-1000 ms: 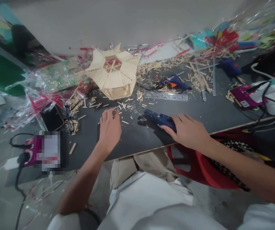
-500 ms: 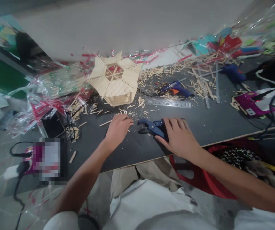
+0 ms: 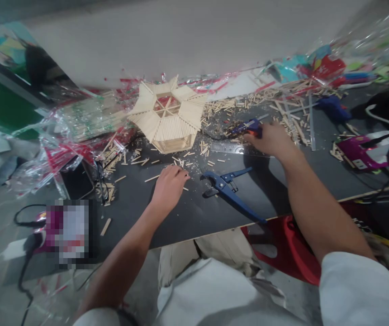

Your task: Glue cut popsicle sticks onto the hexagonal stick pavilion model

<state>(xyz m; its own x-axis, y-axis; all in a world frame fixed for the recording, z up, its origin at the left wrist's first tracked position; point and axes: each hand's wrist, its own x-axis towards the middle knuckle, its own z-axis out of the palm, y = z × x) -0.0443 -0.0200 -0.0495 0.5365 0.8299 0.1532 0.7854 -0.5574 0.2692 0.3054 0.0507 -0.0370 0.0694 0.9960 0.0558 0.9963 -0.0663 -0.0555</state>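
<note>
Has the right hand at the blue glue gun on the bench, with fingers over its back end, and rests the left hand, with curled fingers, by a thin stick, but can't tell about any grip in either.

On our desk, we have the cutter before the ruler, a glue gun behind it, a 2nd glue gun farther right, and the stick model leftward.
</note>
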